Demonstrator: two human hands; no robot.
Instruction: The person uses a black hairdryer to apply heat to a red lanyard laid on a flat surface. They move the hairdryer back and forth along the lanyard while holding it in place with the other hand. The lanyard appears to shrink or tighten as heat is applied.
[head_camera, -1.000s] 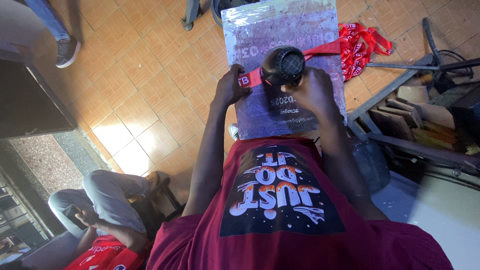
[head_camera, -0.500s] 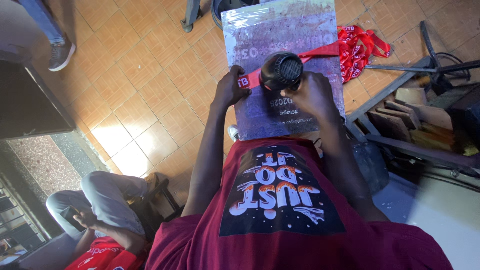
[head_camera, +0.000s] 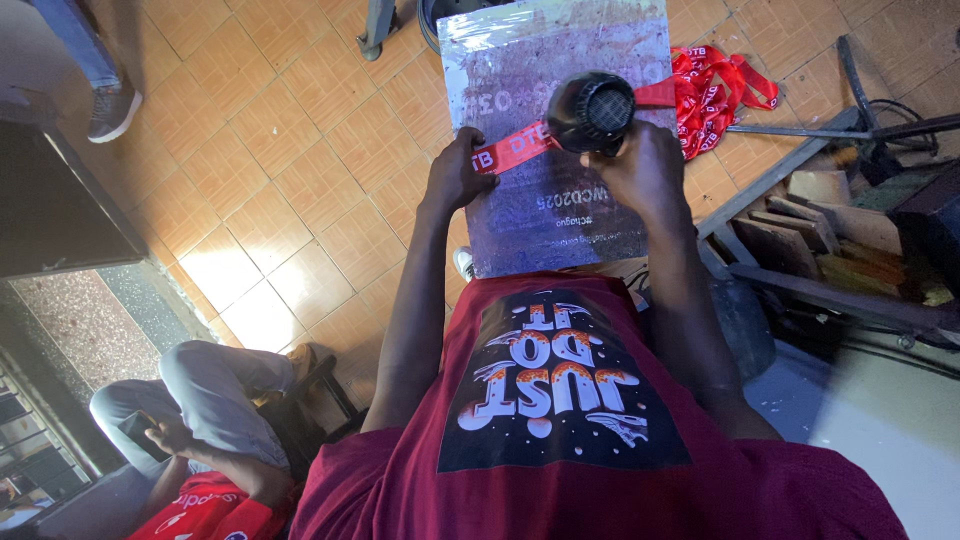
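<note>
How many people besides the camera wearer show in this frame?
2. One seated person is at lower left on a chair, hands near a dark object. Another shows only as a grey shoe and trouser leg at upper left. Others may be out of frame.

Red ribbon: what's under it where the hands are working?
The red ribbon lies across a grey plastic-wrapped board. The left hand pins it there; the right hand holds a black heat gun over it. The stretch beneath the gun is hidden.
</note>
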